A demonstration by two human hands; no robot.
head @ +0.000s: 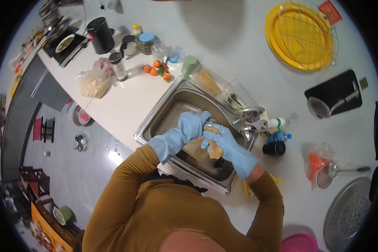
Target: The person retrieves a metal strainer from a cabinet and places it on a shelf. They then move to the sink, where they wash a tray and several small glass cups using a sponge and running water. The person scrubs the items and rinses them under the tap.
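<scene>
Both my hands wear pale blue rubber gloves and meet over the stainless steel sink (165,123). My right hand (222,138) grips a tan, fibrous loofah-like scrubber (215,150), its lower end hanging below the fingers. My left hand (193,124) is curled around a clear vessel (211,121), mostly covered by the gloves. Below the hands shows a see-through, yellowish surface (195,150) with reddish marks; whether it belongs to the same vessel I cannot tell. The faucet (250,121) stands at the sink's right side.
A green cup (189,64) and a wire basket (241,94) line the sink's back edge. On the counter (113,113) lie orange fruits (153,71), a bag of pale food (95,84) and jars (146,44). Bottles (277,137) stand right of the faucet.
</scene>
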